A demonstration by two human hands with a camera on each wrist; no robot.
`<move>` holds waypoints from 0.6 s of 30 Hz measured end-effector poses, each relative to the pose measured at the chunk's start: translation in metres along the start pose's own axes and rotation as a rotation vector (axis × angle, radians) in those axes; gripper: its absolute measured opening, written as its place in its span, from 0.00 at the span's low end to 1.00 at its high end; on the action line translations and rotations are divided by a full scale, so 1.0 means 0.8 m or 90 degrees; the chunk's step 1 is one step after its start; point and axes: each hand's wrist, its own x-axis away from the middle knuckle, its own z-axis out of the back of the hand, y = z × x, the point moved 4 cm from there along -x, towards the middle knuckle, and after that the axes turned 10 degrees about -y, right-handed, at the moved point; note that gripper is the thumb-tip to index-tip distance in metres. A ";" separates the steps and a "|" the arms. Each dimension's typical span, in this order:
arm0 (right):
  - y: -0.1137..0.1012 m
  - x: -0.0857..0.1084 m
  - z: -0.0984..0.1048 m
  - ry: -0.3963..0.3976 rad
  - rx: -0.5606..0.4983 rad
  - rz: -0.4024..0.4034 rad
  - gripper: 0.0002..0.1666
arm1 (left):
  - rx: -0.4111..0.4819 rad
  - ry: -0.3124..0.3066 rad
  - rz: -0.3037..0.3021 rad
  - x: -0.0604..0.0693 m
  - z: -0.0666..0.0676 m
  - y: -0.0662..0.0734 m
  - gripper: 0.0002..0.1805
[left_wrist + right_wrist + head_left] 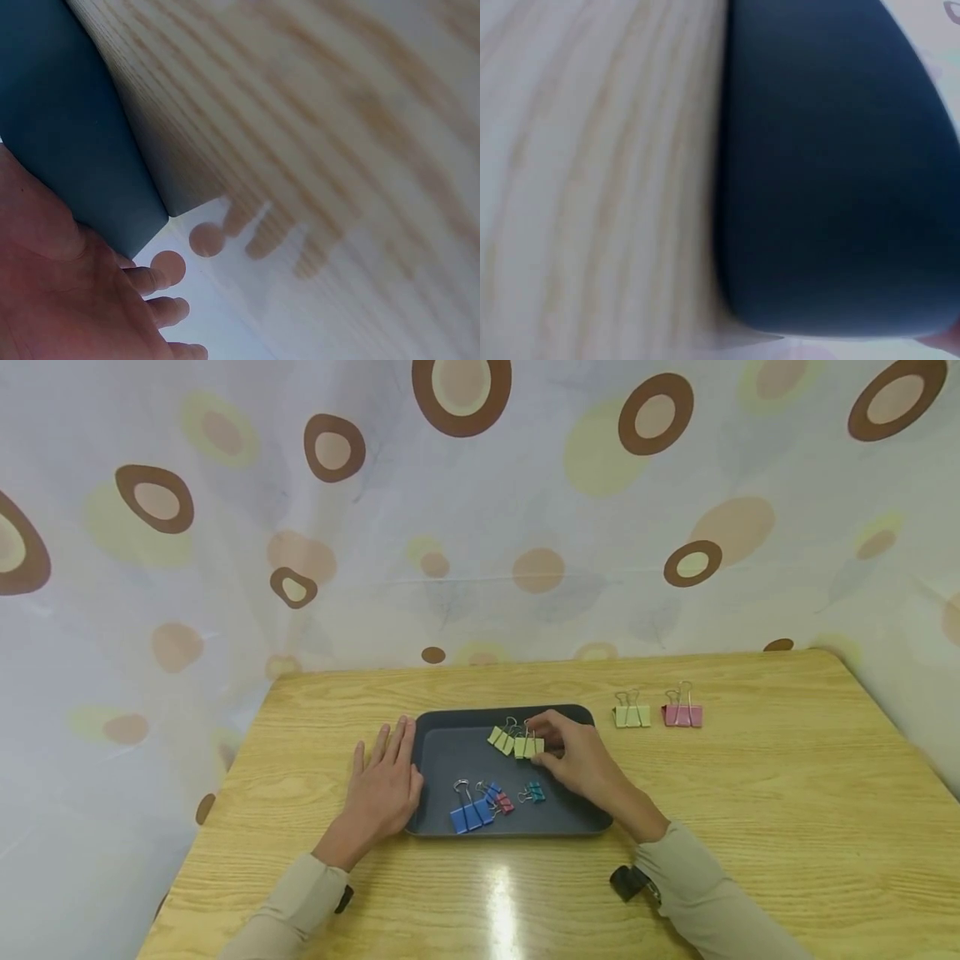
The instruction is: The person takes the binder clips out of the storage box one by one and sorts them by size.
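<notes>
Head view shows a dark tray (450,752) on a wooden counter (810,810), with the person's right hand (581,760) reaching over its right side, thumb and fingers pinching a yellow binder clip (528,748) near the tray's far side. Just left of that clip lies a second yellow clip (501,741). Nearer the person, a large blue clip (472,817), a small blue clip (492,792) and a small red clip (505,803) sit bunched together, with a teal clip (535,792) apart to their right. The left hand (381,789) rests at the tray's left rim, fingers extended and gripping nothing; the left wrist view shows its palm beside the tray's outer wall. Right of the tray, a pale yellow clip (632,717) and a pink clip (682,717) stand side by side on the counter. Behind hangs a patterned cloth (480,510).
</notes>
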 end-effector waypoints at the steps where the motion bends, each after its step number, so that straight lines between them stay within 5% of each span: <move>1: -0.001 0.001 0.002 0.004 -0.010 0.000 0.25 | 0.001 -0.001 0.000 0.000 0.000 0.000 0.36; 11: -0.011 0.008 0.030 0.058 -0.140 0.033 0.27 | 0.005 0.001 -0.001 0.000 0.001 0.002 0.36; 18: -0.010 0.016 0.039 0.058 -0.178 -0.012 0.18 | 0.003 -0.001 0.001 -0.001 -0.001 0.001 0.36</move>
